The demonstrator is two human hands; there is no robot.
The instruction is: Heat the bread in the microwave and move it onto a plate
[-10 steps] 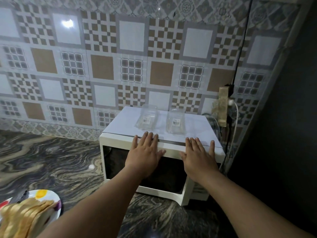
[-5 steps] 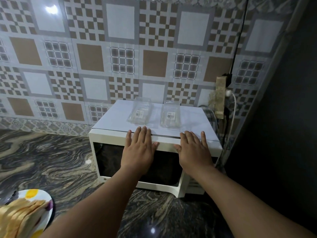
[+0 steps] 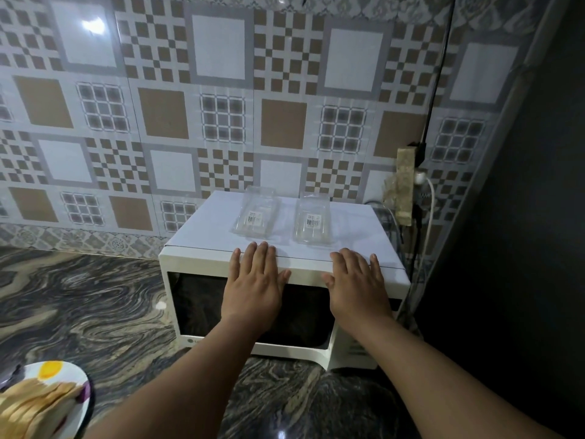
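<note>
Both the left hand and right hand lie flat, fingers straight, on the microwave door's top edge, while the bread sits on 1 plate far down-left, nearer the left hand.

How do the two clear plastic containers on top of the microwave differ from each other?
The left container sits at a slant on the microwave; the right container lies nearly square to the front edge. The left container is just beyond the left hand; the right container is between the hands, left of the right hand. Both are transparent, apparently empty, with barcode labels.
</note>
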